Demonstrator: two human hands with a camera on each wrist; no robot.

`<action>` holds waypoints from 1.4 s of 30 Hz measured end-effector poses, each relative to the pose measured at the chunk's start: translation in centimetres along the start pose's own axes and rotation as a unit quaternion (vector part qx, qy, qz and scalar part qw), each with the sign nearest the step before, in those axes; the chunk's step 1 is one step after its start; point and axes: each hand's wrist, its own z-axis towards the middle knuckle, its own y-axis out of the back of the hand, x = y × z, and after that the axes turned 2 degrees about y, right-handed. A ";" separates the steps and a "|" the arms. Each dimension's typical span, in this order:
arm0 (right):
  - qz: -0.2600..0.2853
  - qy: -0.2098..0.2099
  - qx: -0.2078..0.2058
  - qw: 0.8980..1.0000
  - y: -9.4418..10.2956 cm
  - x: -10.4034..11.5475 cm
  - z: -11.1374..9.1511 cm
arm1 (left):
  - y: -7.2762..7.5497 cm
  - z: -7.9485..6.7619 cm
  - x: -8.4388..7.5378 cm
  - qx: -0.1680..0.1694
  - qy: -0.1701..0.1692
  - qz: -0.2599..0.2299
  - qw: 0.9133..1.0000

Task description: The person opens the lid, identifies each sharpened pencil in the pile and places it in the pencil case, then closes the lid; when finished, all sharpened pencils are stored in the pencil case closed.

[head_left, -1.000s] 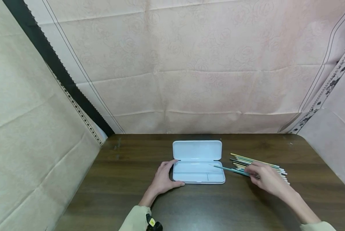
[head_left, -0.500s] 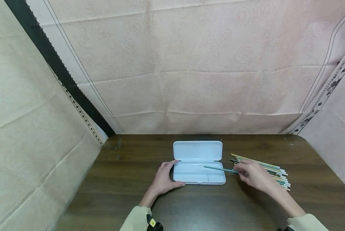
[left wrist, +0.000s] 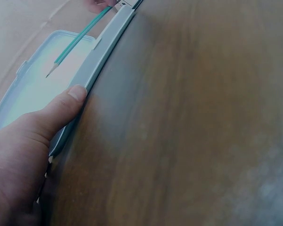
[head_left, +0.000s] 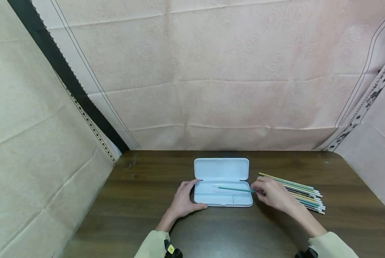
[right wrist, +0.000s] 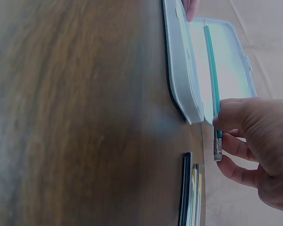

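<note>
A pale blue pencil case (head_left: 208, 199) lies open on the table, its lid (head_left: 221, 168) tipped back toward the wall. My left hand (head_left: 183, 199) grips the case's left end, with the thumb along the front edge and the fingers at the back near the hinge. Between thumb and fingers, my right hand (head_left: 273, 192) pinches a teal pencil (right wrist: 213, 70) close to its eraser end. The sharpened tip points left, and in the head view the pencil lies across the case's long compartment. In the left wrist view the pencil (left wrist: 80, 37) appears above the case.
Several more pencils (head_left: 308, 195), in green, yellow and dark colours, lie in a loose bundle right of the case, partly behind my right hand. The brown wooden table (head_left: 140, 208) meets a pale cloth wall (head_left: 211, 107) at the back.
My right hand has moved left from the bundle with the teal pencil, whose tip now reaches farther over the case. My left hand stays on the case.
</note>
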 end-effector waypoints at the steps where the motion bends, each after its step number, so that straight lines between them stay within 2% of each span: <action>1: 0.000 0.002 -0.001 1.000 -0.1 0.1 0.1 | 0.0 0.0 0.0 0.000 0.000 0.000 1.000; 7: -0.004 0.014 -0.005 1.000 -0.7 0.4 0.8 | 0.0 0.0 0.0 -0.002 0.001 -0.001 1.000; 15: -0.008 0.006 0.014 1.000 -1.2 0.9 1.7 | -0.1 0.0 0.2 0.000 0.001 -0.004 1.000; 25: -0.001 0.022 0.021 1.000 -2.2 1.3 2.8 | -0.2 0.0 0.4 0.000 0.002 -0.001 1.000; 32: -0.014 0.043 0.010 0.999 -2.8 1.6 3.3 | -0.1 0.0 0.2 0.001 0.003 -0.004 1.000; 42: 0.003 0.028 0.046 0.999 -2.9 2.1 4.1 | -0.1 0.0 0.1 0.001 0.001 -0.011 1.000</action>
